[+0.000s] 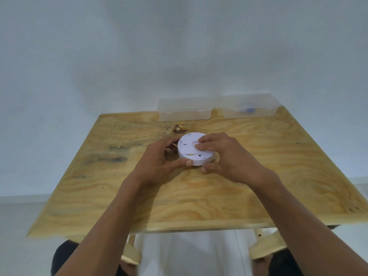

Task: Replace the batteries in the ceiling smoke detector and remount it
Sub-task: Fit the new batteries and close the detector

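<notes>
A round white smoke detector (pixel 189 151) lies back side up near the middle of the plywood table (pixel 199 196). My left hand (pixel 159 162) cups its left side, thumb at the front rim and fingers behind. My right hand (pixel 225 156) rests on its right half, fingertips pressing the back face near a red mark, thumb at the lower rim. The right part of the detector is hidden under my fingers. No loose batteries show.
Two clear plastic tubs stand at the table's far edge: a left tub (pixel 184 110) and a right tub (pixel 250 106) with something blue inside. A dark knot (pixel 179 128) marks the wood behind the detector. A white wall rises beyond.
</notes>
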